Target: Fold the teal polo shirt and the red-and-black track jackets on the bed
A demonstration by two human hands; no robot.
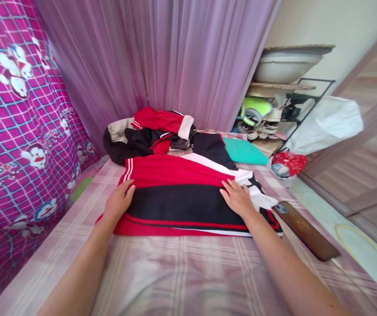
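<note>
A red, black and white striped garment point(175, 204) lies flat on a plaid bedsheet, partly folded over itself. Its kind I cannot tell for sure. My left hand point(119, 202) rests at the garment's left end, by the white-striped red edge, with fingers loosely stretched. Near the right end, my right hand point(236, 196) lies flat on the red and black cloth, fingers spread, close to the white part. Behind them sits a crumpled pile of clothes point(155, 131) in red, black and white. A black cloth point(211, 147) lies beside that pile.
A brown-cased phone point(307, 230) with a cable lies right of the garment on the bedsheet point(162, 281). A teal flat item point(245, 151) is at the back right. Beyond stand a shoe rack point(299, 118) and basin point(284, 66). Purple curtains point(175, 57) hang behind.
</note>
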